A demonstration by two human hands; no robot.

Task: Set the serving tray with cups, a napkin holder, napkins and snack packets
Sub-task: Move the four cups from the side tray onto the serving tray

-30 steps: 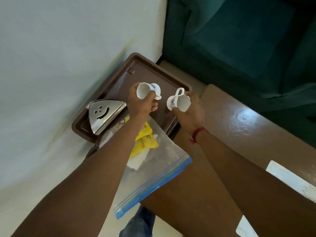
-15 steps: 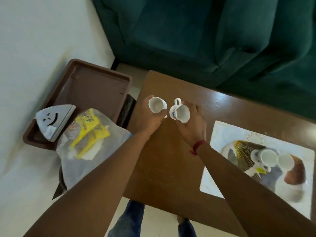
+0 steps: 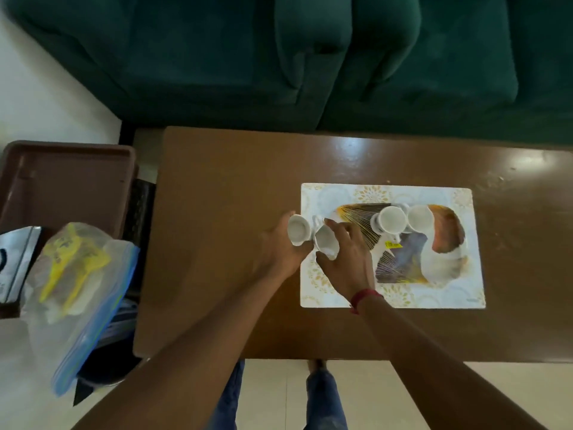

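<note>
Your left hand is wrapped around one white cup and your right hand around a second cup, both held side by side just over the left edge of the patterned tray on the brown table; whether either cup has touched down yet cannot be told. Two more cups already stand on the tray to the right, touching each other; so the step in hand looks like the cup-setting, and it seems near its end. The next move probably calls for lowering both cups upright onto bare tray, left of the standing pair, and letting go without knocking them together. The rest waits off to the left, well apart from the tray: the metal napkin holder at the picture's edge, and a clear zip bag with yellow snack packets and what may be napkins inside; both lie on a brown bin.
</note>
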